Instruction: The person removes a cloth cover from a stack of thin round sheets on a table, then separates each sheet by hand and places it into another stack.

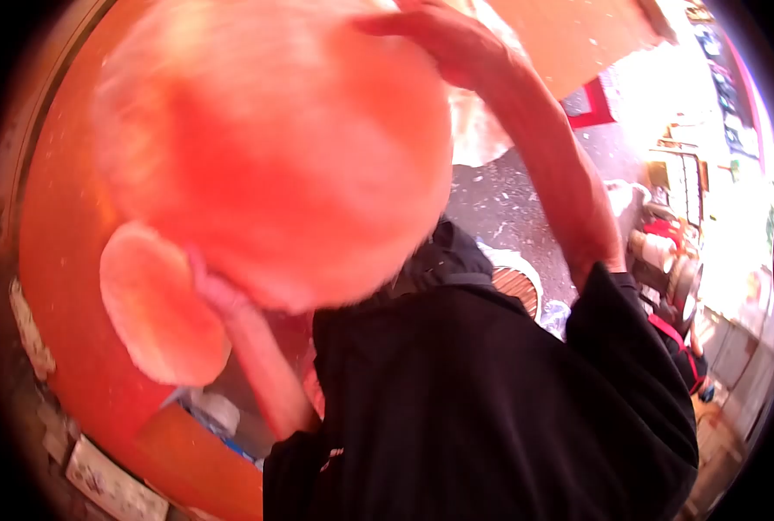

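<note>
A large, pale rounded object [274, 165], lit pink and orange and blurred at its edges, fills the upper middle. Beside its lower left side is a smaller oval piece [161, 304]; whether the two are joined is unclear. My left hand [217, 291] grips between them from below, with most of its fingers hidden. At the top, my right hand [443, 39] holds the upper right side of the large object, its thumb stretched over the surface and its other fingers partly out of view.
An orange surface [65, 252] curves round the left side. Pale scraps are scattered on the dark floor [500, 195]. A round slatted item [517, 286] is near my black shirt. At the right are machine-like equipment [665, 252] and a person's arm or leg [698, 339], hard to make out.
</note>
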Action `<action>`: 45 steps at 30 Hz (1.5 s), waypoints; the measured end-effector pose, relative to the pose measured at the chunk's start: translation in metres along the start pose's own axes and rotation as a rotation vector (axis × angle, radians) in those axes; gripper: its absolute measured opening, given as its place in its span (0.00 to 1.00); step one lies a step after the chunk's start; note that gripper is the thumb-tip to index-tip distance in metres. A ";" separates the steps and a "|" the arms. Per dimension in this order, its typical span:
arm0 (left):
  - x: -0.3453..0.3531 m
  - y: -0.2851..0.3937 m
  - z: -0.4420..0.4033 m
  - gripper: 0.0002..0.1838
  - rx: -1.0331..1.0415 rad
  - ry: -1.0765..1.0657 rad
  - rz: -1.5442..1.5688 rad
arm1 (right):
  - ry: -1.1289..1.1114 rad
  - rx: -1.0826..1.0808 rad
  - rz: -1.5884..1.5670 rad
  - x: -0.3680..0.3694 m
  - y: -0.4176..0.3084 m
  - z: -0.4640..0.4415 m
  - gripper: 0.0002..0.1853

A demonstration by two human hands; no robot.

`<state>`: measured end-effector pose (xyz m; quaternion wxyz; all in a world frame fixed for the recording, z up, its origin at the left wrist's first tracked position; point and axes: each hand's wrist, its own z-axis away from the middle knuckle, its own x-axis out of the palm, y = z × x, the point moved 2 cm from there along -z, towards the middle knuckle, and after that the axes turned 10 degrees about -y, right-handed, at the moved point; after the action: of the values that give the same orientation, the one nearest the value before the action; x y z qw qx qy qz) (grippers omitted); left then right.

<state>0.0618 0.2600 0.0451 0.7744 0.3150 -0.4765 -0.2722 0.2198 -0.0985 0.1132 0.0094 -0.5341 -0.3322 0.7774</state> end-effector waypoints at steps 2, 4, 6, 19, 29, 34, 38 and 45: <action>-0.036 -0.028 -0.013 0.21 -0.055 -0.110 -0.046 | -0.004 0.432 -0.543 0.012 0.003 0.002 0.14; -0.012 -0.044 -0.013 0.08 -0.102 0.009 -0.109 | 0.065 0.350 -0.616 0.031 0.010 -0.007 0.13; 0.000 -0.046 -0.005 0.11 -0.015 0.086 -0.261 | 0.229 0.234 -0.743 0.060 0.035 -0.010 0.16; 0.013 0.018 -0.005 0.24 0.213 -0.093 -0.292 | 0.310 0.098 -1.153 -0.003 -0.085 -0.027 0.10; -0.140 0.190 0.059 0.26 0.420 0.225 -0.425 | 0.135 -0.653 -0.338 0.100 -0.224 -0.153 0.11; -0.291 0.204 0.072 0.25 0.229 0.441 -0.520 | -0.438 -0.185 -0.946 0.243 -0.267 -0.178 0.13; -0.375 0.192 0.076 0.19 0.157 0.604 -0.714 | -0.500 -0.316 -0.984 0.272 -0.263 -0.166 0.14; -0.189 0.195 0.036 0.27 0.327 0.640 -1.933 | 0.303 -0.322 -0.490 0.251 -0.277 -0.096 0.23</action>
<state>-0.0225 0.5154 0.0958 0.2631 0.7229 0.1773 -0.6138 0.0981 0.2582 0.0321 0.1609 -0.5427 -0.5642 0.6010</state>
